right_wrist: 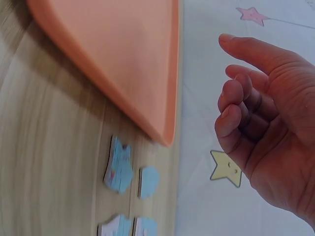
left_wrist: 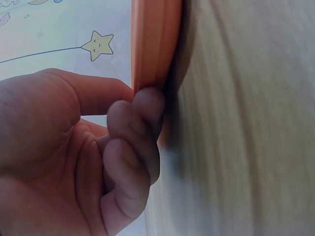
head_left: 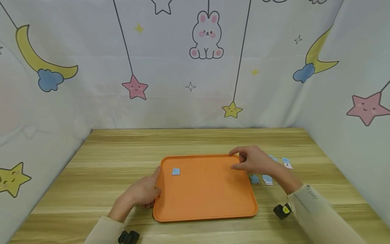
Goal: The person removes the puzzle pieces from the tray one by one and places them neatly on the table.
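Note:
An orange tray (head_left: 207,189) lies on the wooden table. My left hand (head_left: 143,191) grips its left rim; in the left wrist view the thumb and curled fingers (left_wrist: 130,152) meet at the tray's edge (left_wrist: 156,44). One small light-blue puzzle piece (head_left: 176,171) sits in the tray's upper left part. Over the far right corner hovers my right hand (head_left: 254,159), holding nothing, its thumb and index finger apart and the other fingers loosely bent. Beside the tray's right edge are several blue puzzle pieces, among them a jagged one (right_wrist: 118,167) and a rounded one (right_wrist: 148,182).
Partly behind the right forearm lie more pieces, including a blue-and-white one (head_left: 286,163) and a pale one (head_left: 267,180). White cloth (head_left: 170,112) with printed stars, moons and a rabbit surrounds the table (head_left: 122,142) at the back and sides.

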`<state>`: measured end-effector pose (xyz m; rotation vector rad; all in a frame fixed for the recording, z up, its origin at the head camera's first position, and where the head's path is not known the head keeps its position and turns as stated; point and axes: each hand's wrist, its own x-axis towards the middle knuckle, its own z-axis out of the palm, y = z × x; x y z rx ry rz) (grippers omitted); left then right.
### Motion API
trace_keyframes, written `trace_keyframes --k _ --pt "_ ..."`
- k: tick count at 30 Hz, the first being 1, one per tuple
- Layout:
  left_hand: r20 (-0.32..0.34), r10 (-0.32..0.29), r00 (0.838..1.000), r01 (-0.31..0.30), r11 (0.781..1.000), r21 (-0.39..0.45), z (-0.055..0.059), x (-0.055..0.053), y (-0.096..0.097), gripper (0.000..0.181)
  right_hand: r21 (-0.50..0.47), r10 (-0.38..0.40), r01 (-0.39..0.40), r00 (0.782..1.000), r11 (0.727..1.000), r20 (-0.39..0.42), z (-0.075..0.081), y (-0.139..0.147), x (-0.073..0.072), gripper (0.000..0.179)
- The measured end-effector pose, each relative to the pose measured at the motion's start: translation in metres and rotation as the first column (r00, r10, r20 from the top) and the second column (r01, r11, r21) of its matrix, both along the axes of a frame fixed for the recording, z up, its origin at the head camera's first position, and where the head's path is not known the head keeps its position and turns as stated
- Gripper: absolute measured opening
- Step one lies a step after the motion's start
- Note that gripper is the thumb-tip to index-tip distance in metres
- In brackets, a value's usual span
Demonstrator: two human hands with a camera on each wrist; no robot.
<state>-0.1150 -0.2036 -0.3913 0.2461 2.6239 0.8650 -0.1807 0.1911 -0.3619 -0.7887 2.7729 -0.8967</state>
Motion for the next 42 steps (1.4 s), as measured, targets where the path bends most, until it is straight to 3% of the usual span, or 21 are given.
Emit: trace_keyframes --k 25,37,42 --pt "-0.014 0.004 1.000 -0.004 1.000 -0.003 -0.003 -0.001 -0.001 0.083 -0.034 0.125 -0.123 0.986 0.992 0.107 -0.008 -0.080 -0.008 0.044" --pt "-0.004 -0.005 1.000 0.005 1.000 0.009 -0.002 -0.002 -0.002 0.083 0.020 0.145 -0.147 0.986 0.989 0.082 -0.014 -0.117 -0.013 0.043" --pt "-0.002 -0.041 0.999 0.041 0.999 0.021 -0.007 -0.007 -0.005 0.084 0.026 0.160 -0.163 0.984 0.986 0.084 -0.018 -0.128 -0.014 0.040"
